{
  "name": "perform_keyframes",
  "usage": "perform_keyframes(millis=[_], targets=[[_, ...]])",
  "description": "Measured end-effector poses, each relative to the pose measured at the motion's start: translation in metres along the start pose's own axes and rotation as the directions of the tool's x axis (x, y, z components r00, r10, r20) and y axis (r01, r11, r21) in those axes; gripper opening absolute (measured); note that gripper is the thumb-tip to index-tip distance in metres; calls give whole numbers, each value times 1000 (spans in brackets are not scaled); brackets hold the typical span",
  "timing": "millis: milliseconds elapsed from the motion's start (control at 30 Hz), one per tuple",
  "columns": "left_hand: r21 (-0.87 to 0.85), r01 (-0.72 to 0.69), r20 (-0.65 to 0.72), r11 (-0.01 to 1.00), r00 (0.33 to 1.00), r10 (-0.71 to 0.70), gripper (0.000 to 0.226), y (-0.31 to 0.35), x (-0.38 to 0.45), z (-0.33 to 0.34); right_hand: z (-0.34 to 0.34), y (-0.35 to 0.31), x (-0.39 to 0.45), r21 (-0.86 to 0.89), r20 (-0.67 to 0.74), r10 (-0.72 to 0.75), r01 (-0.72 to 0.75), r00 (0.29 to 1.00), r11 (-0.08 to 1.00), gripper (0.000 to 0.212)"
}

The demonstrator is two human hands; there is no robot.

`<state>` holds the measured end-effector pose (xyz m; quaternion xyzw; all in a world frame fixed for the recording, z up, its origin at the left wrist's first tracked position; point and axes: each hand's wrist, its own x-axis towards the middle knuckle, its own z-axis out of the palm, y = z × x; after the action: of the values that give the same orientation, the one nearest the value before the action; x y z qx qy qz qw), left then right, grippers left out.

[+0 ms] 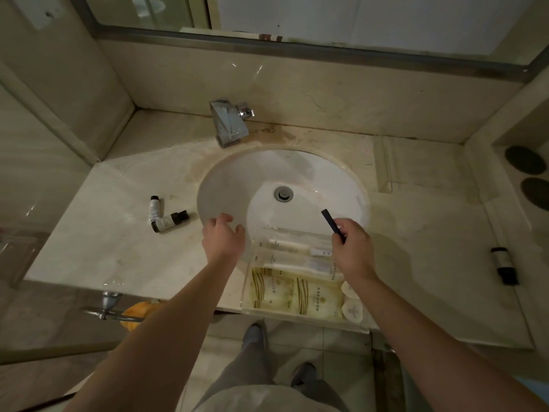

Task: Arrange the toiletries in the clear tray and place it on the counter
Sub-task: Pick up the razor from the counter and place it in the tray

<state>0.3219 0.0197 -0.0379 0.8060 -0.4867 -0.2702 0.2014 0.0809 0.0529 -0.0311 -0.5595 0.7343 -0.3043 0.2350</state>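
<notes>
A clear tray (249, 281) sits at the counter's front edge, partly over the sink, holding white tubes, cream sachets and round soaps. My right hand (352, 251) hovers over the tray's far right corner and pinches a slim black stick (330, 222) that points up and left. My left hand (223, 236) is just left of the tray, over the sink rim, fingers loosely bent and holding nothing. Two small dark-capped bottles (166, 215) lie on the counter to the left of the sink. Another dark bottle (503, 266) lies far right.
The white round sink (282, 179) fills the middle of the beige stone counter (104, 251), with a chrome tap (230, 123) behind it. A clear acrylic piece (384, 168) lies right of the sink. A towel bar and orange cloth hang below the counter's front left.
</notes>
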Motion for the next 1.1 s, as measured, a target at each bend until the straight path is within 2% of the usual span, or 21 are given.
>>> perform_keyframes(millis=[167, 300, 400, 600, 700, 767, 933, 1100], targets=[[-35, -120, 56, 992, 991, 122, 37, 16, -6, 6, 1, 5, -3, -156, 88, -19, 33, 996, 987, 12], [-27, -135, 91, 990, 986, 137, 36, 18, -8, 9, 1, 9, -9, -336, 211, -128, 195, 969, 921, 20], [-20, -125, 90, 992, 988, 127, 36, 15, -7, 9, 5, 13, -14, -362, 239, -157, 238, 958, 901, 23], [-12, -122, 94, 992, 988, 122, 35, 13, -7, 8, 3, 16, -13, -397, 309, -188, 306, 932, 865, 18], [-1, -144, 122, 990, 982, 144, 37, 14, -10, 9, 3, 20, -13, -395, 309, -174, 292, 935, 871, 19], [8, -155, 149, 988, 977, 152, 40, 14, -12, 11, 4, 20, -12, -384, 271, -131, 232, 954, 893, 21], [34, -152, 173, 988, 974, 144, 44, 11, -10, 10, -5, 22, -6, -258, 3, 9, -8, 1000, 966, 15], [51, -146, 209, 988, 969, 133, 47, 9, -9, 11, -11, 27, -5, -271, 19, 67, -60, 998, 961, 13]])
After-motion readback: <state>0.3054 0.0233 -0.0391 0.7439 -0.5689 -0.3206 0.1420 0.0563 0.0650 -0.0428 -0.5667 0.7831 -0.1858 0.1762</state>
